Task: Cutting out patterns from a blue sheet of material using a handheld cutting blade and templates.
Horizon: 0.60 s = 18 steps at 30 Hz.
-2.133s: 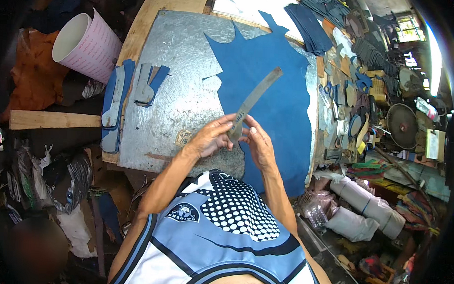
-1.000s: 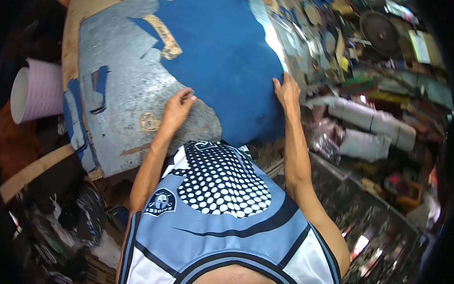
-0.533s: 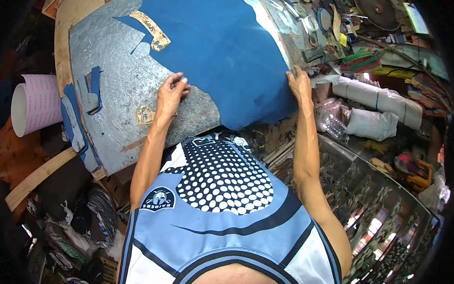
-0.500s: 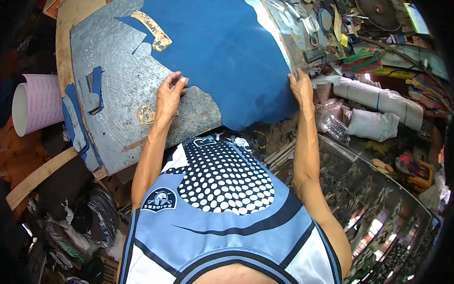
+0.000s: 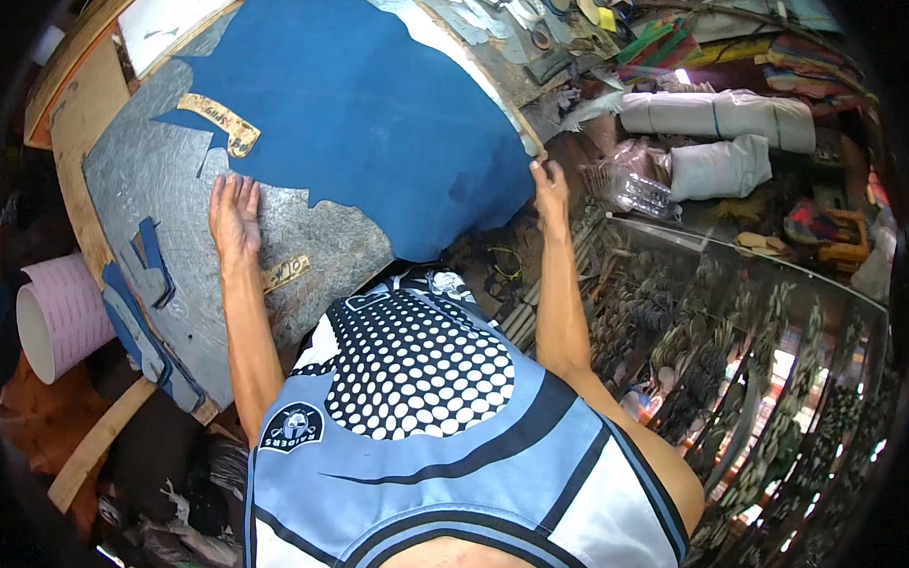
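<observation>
Nearest you is your dotted sleeveless top (image 5: pixel 422 363); past its hem, a small tan piece (image 5: pixel 287 271) lies on the grey metal-topped desk (image 5: pixel 311 229) just beside your left forearm. Your left hand (image 5: pixel 234 221) is over the desk, palm showing and fingers extended, slightly apart and holding nothing, just short of the sheet's ragged left side. Your right hand (image 5: pixel 551 197) is at the sheet's right corner, by the desk's edge; you cannot tell from here whether its fingers are clamped on the material or only touching it. The blue sheet (image 5: pixel 380 111) lies spread across the desk between and beyond your hands. On its left part, beyond your left hand, rests a tan curved strip (image 5: pixel 217 113) with dark markings. Farther off, a white board (image 5: pixel 168 24) lies at the desk's far end.
</observation>
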Tool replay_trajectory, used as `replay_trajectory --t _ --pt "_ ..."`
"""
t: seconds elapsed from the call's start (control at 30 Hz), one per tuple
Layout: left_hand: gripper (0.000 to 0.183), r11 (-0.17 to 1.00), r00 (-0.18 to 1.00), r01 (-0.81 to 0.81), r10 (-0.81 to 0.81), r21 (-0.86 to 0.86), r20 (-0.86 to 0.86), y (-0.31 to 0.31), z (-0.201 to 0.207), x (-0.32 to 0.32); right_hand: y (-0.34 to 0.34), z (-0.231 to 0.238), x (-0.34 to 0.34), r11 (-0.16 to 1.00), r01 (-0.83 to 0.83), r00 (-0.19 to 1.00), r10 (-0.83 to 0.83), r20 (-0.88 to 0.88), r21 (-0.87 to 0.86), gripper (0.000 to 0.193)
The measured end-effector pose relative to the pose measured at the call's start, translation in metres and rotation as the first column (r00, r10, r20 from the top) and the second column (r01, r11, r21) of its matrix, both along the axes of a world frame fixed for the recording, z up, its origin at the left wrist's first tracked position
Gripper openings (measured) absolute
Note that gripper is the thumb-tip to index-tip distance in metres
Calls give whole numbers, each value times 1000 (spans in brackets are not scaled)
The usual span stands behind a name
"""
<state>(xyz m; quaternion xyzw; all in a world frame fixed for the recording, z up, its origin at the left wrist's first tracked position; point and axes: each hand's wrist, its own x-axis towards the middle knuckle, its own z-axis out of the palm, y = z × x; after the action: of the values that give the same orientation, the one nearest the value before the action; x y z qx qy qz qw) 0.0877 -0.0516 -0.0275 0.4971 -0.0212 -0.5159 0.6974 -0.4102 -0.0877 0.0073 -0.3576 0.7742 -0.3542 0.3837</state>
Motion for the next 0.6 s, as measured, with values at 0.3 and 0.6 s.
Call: replay_trajectory --t 0.3,0.6 --pt "46 953 959 266 -277 143 64 -11 -26 39 41 13 25 996 -83 855 49 516 42 37" --pt "24 828 790 458 -546 322 281 -7 7 -5 67 28 -22 974 -219 951 201 234 55 66"
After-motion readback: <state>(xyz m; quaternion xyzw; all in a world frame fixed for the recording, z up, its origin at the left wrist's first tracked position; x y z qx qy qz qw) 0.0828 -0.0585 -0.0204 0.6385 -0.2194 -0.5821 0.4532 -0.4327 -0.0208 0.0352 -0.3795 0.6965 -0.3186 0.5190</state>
